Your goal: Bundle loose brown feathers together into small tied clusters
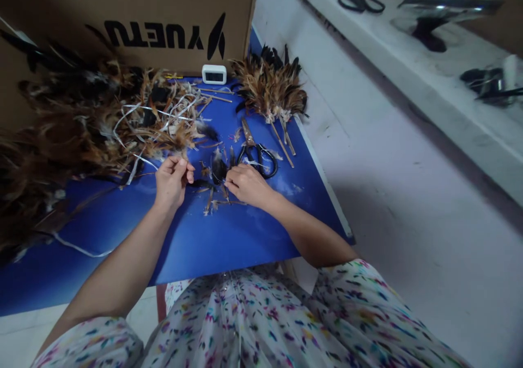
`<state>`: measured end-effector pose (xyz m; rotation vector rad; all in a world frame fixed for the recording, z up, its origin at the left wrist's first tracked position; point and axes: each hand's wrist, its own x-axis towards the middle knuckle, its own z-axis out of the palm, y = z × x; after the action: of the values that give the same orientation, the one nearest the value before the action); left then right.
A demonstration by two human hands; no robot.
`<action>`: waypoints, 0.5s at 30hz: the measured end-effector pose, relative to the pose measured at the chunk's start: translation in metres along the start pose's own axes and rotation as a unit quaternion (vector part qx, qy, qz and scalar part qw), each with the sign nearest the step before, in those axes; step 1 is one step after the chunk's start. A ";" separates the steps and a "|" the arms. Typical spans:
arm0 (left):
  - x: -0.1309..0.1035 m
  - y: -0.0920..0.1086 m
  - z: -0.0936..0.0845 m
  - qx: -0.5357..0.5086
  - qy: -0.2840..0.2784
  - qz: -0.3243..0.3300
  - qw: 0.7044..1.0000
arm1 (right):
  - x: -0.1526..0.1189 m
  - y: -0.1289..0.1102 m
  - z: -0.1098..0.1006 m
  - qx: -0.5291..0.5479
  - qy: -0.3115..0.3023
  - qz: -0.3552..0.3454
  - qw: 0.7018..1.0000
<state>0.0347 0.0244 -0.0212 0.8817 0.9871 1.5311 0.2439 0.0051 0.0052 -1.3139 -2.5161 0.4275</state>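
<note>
Scissors: the black-handled scissors (250, 143) lie on the blue tabletop (229, 242), blades pointing away from the person; they are the landmark here.
Loose feathers: a dark feather (218, 167) and smaller scraps lie left of the scissors and nearer the person, between the two hands.
Left hand: the left hand (169, 182) is left of the scissors, at the near edge of the feather heap; thumb and forefinger are pressed together, though whether a feather is pinched between them cannot be told.
Right hand: the right hand (247, 185) is just on the near side of the scissors, fingers curled in beside the dark feather; any grip is hidden.
Feather heap: the brown feather heap (98, 122), tangled with white strips (133, 172), spreads far left of the scissors.
Tied bunches: the feather bunches (272, 87) on thin sticks (289, 142) lie right of and beyond the scissors.
Handling: feathers should be very light, with soft vanes that crush or split easily and a springier quill; best pinched at the quill's bare base. The bunches look better taken by their stiffer sticks.
</note>
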 end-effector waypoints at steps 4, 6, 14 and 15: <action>0.000 0.001 0.001 -0.003 0.004 -0.004 1.000 | -0.001 0.008 -0.007 0.161 0.047 0.019 0.986; -0.001 0.001 0.001 -0.004 0.006 -0.006 1.000 | -0.001 0.012 -0.011 0.238 0.063 0.049 0.968; -0.003 0.001 0.004 0.001 -0.004 -0.017 1.000 | -0.006 0.030 -0.028 0.456 0.102 0.136 0.873; -0.003 0.000 0.004 0.002 -0.007 -0.016 1.000 | -0.009 0.033 -0.030 0.469 0.113 0.146 0.863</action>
<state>0.0390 0.0216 -0.0198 0.8741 0.9896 1.4955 0.2843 0.0200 0.0197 -1.1906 -1.5109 1.2705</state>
